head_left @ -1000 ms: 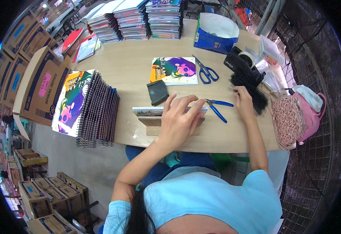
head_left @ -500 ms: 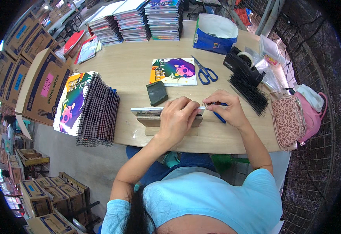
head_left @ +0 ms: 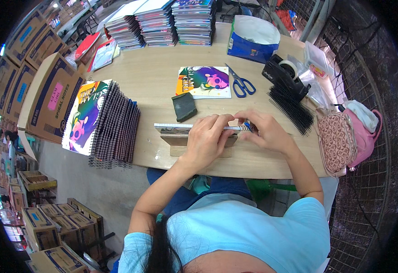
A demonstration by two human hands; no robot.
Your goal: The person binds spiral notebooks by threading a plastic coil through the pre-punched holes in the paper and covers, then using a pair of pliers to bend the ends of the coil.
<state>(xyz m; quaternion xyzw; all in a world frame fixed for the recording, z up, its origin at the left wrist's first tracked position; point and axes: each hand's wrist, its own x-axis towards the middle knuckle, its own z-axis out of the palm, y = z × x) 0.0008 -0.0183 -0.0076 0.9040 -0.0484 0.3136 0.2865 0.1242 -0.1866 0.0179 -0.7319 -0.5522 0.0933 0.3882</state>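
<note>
A notebook (head_left: 171,128) stands on edge in a small wooden stand (head_left: 178,151) at the table's near side. Over its right half, my left hand (head_left: 204,138) is closed, fingers and thumb gripping the top edge. A dark wire coil (head_left: 243,128) shows at the notebook's right end. There my right hand (head_left: 270,132) is closed around a small tool with blue handles (head_left: 250,125), apparently pliers; its jaws are hidden. A dark green block (head_left: 184,107) lies just beyond the notebook, and behind that a notebook with a colourful cover (head_left: 203,83) lies flat.
Blue-handled scissors (head_left: 242,86) lie beyond my right hand. A black tape dispenser (head_left: 283,75), loose black coils (head_left: 290,109) and a pink bag (head_left: 362,132) sit at the right. Spiral notebooks (head_left: 112,127) are stacked at the left; more stacks (head_left: 158,25) and a blue box (head_left: 253,43) stand behind.
My right hand has turned the blue-handled tool, so its handles now point up beside the notebook's end instead of toward me. My left hand keeps its grip on the notebook.
</note>
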